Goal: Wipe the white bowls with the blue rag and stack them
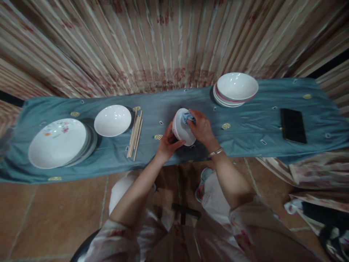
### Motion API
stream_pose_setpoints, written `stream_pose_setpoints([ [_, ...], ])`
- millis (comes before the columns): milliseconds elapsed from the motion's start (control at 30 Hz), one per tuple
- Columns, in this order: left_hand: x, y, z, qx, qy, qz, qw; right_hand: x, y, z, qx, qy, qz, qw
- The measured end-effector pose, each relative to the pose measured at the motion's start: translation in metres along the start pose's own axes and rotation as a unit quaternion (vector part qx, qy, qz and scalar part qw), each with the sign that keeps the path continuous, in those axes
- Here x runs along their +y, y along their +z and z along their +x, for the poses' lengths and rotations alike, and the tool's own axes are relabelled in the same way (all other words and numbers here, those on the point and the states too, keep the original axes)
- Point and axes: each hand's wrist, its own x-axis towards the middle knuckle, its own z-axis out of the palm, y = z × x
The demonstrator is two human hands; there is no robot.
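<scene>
A small white bowl [183,131] is held tilted above the middle of the cloth-covered table. My left hand [167,145] grips it from the left and below, with the thumb along its near rim. In my right hand [201,127] is a bunched blue cloth [187,117], pressed against the inside of the bowl near the far rim. Some of the fingers of both hands are hidden by the bowl and the cloth. A bracelet circles my right wrist.
Several chopsticks [135,135] lie left of my hands, beside a white bowl [112,120]. Stacked flower-patterned plates [58,145] stand farther left. At the back right is a stack of bowls [237,87]. A black phone-like object [293,125] lies on the blue-green tablecloth [253,123]. Pleated curtains hang behind.
</scene>
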Motion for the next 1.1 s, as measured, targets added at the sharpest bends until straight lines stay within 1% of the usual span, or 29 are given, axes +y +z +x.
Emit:
stream_pose_setpoints([
  [167, -0.004, -0.002, 0.001, 0.013, -0.015, -0.019, 1.0, 0.006, -0.006, -0.009, -0.024, 0.034, -0.034, 0.999],
  [300, -0.007, -0.002, 0.003, 0.017, -0.02, -0.041, 0.999, 0.006, -0.011, -0.017, -0.043, 0.031, -0.054, 0.997],
  [433, -0.005, -0.001, 0.002, 0.017, -0.028, -0.051, 0.998, 0.002, -0.018, -0.025, -0.091, 0.029, -0.074, 0.993],
  [533, -0.001, 0.0, 0.002, 0.021, -0.042, -0.05, 0.998, 0.006, -0.026, -0.029, -0.128, 0.022, -0.082, 0.988],
  [667, 0.001, 0.0, 0.002, 0.021, -0.048, -0.047, 0.998, 0.021, -0.038, -0.033, -0.152, -0.007, -0.047, 0.987],
  [800, 0.0, -0.001, 0.003, 0.013, -0.036, -0.042, 0.998, 0.031, -0.047, -0.037, -0.176, -0.029, -0.003, 0.984],
  [933, -0.001, -0.001, 0.003, 0.012, -0.038, -0.046, 0.998, 0.026, -0.052, -0.044, -0.189, -0.057, -0.005, 0.98],
  [1100, -0.002, -0.002, 0.003, 0.024, -0.047, -0.05, 0.997, 0.009, -0.053, -0.052, -0.211, -0.058, 0.024, 0.976],
])
